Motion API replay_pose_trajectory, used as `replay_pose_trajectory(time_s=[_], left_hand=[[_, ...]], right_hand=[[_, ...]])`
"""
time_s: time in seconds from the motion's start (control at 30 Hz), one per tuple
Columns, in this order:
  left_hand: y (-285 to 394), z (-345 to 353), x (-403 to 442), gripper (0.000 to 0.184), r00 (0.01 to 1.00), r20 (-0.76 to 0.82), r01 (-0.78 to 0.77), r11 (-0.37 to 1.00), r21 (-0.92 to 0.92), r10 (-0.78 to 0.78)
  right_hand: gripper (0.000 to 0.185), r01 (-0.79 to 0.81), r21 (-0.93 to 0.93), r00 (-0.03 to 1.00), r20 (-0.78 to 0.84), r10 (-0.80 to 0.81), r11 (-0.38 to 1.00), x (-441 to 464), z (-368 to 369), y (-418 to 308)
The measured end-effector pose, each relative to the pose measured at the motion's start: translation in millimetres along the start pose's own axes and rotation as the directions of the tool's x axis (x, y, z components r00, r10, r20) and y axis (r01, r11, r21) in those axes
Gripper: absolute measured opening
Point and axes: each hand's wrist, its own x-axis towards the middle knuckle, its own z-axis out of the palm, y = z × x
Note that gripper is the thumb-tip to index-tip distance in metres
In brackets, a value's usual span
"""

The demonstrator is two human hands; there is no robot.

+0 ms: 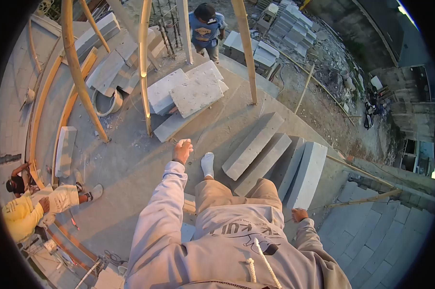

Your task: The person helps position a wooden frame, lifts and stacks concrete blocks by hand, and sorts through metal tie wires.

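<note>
My left hand (182, 151) is held out over the concrete floor, just below a pile of pale blocks (196, 94). Its fingers are loosely bent and apart, and no object shows in them. Down by my right side, my right hand (299, 215) is close to the near end of a long pale block (308, 174); whether it touches the block is unclear. Its fingers look loosely apart with nothing visible in them. Beside that block lie several more long blocks (254, 145), roughly parallel. My sock-covered foot (207, 164) stands on the floor between the two groups.
Wooden poles (143, 72) rise around the pile. A round bucket (107, 102) lies at the left. One person in yellow (22, 216) sits at the far left; another person in blue (207, 30) stands beyond the slab edge. Stacked blocks (289, 26) and rubble lie below.
</note>
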Motion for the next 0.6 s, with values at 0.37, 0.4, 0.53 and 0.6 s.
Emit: replay_pose_trajectory(time_s=[0.37,0.4,0.53,0.6], left_hand=[[-159.0,43.6,-83.5,0.038,0.855,-0.327,0.347,0.913,-0.215,-0.402],[-176.9,57.3,-90.7,0.043,0.859,-0.293,0.348,0.899,-0.265,-0.419],[-243.2,154.4,-117.9,0.050,0.726,-0.420,0.433,0.837,-0.335,-0.544],[-272.7,202.5,-116.2,0.054,0.671,-0.407,0.534,0.785,-0.315,-0.620]], right_hand=[[0.024,0.754,-0.273,0.633,0.057,-0.772,0.598,139.3,-77.0,-255.3],[0.032,0.762,-0.193,0.645,0.143,-0.751,0.617,175.0,-72.3,-270.2],[0.033,0.719,-0.515,0.604,0.130,-0.786,0.467,272.8,-49.4,-301.5],[0.035,0.621,-0.563,0.700,0.085,-0.709,0.546,310.5,-46.2,-304.4]])
